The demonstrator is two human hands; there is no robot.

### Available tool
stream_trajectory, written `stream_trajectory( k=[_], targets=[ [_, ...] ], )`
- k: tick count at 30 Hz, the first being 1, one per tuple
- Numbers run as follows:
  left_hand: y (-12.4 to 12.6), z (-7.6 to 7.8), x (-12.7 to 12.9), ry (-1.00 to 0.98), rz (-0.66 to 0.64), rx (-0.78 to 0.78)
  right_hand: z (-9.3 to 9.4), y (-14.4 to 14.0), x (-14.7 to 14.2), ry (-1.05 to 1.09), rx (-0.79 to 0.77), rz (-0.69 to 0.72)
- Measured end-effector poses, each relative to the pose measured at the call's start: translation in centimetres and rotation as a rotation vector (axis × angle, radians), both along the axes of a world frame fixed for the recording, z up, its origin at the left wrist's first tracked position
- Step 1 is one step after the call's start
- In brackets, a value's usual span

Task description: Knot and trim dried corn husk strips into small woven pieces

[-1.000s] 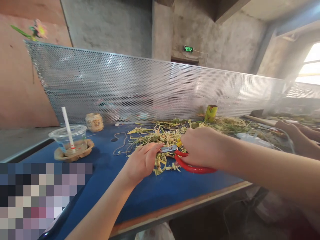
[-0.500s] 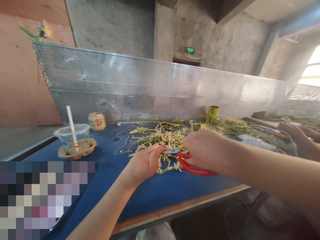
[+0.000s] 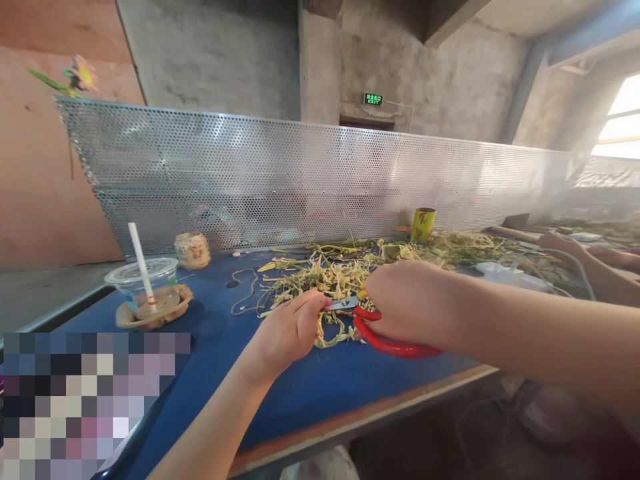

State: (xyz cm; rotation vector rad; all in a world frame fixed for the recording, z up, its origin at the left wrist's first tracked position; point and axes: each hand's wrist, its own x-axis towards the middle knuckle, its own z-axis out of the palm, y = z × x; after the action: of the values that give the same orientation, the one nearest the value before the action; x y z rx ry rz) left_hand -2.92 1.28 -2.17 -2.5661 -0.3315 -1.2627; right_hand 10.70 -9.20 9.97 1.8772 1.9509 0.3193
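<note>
Head view: right hand (image 3: 407, 303) wrapped around red-handled snips (image 3: 387, 337), fist closed over the handles, short metal blades poking out toward the left. Left hand (image 3: 290, 330) pinched on a strip of plant trimmings (image 3: 330, 330), fingertips right at the blade tips, so the piece is fed straight into the cut; both hands meet low over the worktop (image 3: 300, 387), near its front edge, and cut bits drop onto the pile below

Trimmings heap (image 3: 325, 277) spreads from the hands back toward the mesh screen (image 3: 300, 177) at the worktop's far edge, and runs on to the right. Screen stands upright along that edge, likely keeping scraps from going over

Poses: left forearm comes in from the lower left, wrist slightly bent, thumb and forefinger closed. Right forearm reaches in from the right, level, knuckles up

Toward the left edge: plastic cup (image 3: 145, 283) with straw, sitting in a paper tray, well apart from the cutting. Yellow tube (image 3: 423, 225) upright by the screen. Another person's hand (image 3: 565, 248) works at the far right
</note>
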Motion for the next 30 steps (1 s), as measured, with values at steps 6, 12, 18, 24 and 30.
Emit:
stream_trajectory(
  k=[6, 12, 18, 24, 30],
  targets=[
    [-0.1, 0.1, 0.0, 0.022, -0.019, 0.078, -0.1, 0.2, -0.1, -0.012, -0.015, -0.011],
    [-0.4, 0.4, 0.1, 0.031, -0.011, 0.068, -0.6, 0.2, -0.1, -0.036, -0.008, -0.006],
    [-0.2, 0.2, 0.0, 0.046, 0.007, 0.056, -0.9, 0.6, 0.1, 0.012, -0.003, -0.025],
    [0.2, 0.8, -0.7, 0.036, 0.169, -0.11, -1.4, 0.6, 2.0, 0.094, 0.115, -0.098],
    [0.6, 0.9, -1.3, -0.001, 0.211, -0.264, -3.9, -1.0, 6.2, 1.039, -0.105, -0.125]
  ],
)
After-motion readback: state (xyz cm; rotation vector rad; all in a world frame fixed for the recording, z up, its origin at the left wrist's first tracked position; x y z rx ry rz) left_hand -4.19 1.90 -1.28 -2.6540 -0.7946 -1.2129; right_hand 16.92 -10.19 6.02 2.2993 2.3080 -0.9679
